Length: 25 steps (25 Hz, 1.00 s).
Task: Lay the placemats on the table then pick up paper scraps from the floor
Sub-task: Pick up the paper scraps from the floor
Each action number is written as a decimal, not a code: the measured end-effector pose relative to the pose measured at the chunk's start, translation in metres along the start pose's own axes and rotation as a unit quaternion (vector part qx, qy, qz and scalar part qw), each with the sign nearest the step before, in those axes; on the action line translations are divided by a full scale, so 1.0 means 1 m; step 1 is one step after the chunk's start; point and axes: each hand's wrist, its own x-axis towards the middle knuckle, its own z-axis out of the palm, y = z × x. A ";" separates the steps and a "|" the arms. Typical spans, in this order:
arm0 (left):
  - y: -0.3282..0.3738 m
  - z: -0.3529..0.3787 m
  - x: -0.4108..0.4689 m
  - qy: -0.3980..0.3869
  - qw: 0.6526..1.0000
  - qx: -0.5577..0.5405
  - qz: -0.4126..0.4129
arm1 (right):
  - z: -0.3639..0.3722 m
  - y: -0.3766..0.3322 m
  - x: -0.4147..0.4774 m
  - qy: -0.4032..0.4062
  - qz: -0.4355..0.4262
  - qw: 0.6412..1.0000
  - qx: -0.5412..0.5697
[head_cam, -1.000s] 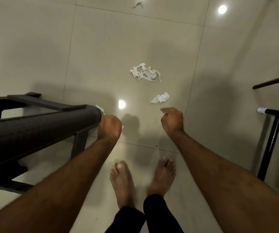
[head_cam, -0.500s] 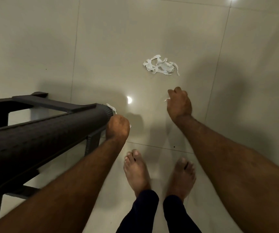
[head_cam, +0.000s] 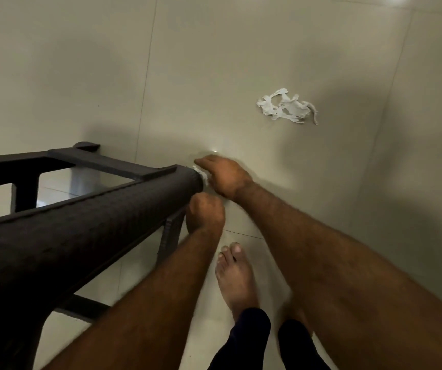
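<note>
White crumpled paper (head_cam: 286, 106) is lying out on the glossy beige floor (head_cam: 81, 76), well apart from both your hands, off toward the far right side. A smaller scrap (head_cam: 201, 175), also white, sits right at the corner of the dark textured desk (head_cam: 81, 236), squeezed between that corner and your right hand (head_cam: 225, 177). Your right-hand fingers (head_cam: 201, 162) are down by it, stretched out rather than balled up, but tbh I can't tell if they're actually pinching it or just touching it. Your left hand (head_cam: 205, 212) is just beside the right one, tucked against the desk edge under that same corner. Its fingers are curled into a fist, and I can't tell whether anything's inside. One bare foot (head_cam: 236, 276) is planted on the floor near the hands, with dark trouser legs (head_cam: 249, 340) at the bottom.
</note>
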 end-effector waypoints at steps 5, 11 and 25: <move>0.005 0.016 -0.005 -0.061 0.998 0.004 -0.019 | 0.018 -0.007 0.013 -0.042 -0.054 0.998 -0.012; 0.003 0.018 -0.002 -0.063 0.995 -0.060 -0.045 | 0.018 -0.001 0.015 -0.022 -0.070 0.994 -0.085; 0.085 -0.084 -0.054 -0.073 0.681 -0.690 -0.235 | -0.095 0.027 -0.094 0.198 0.280 0.858 0.382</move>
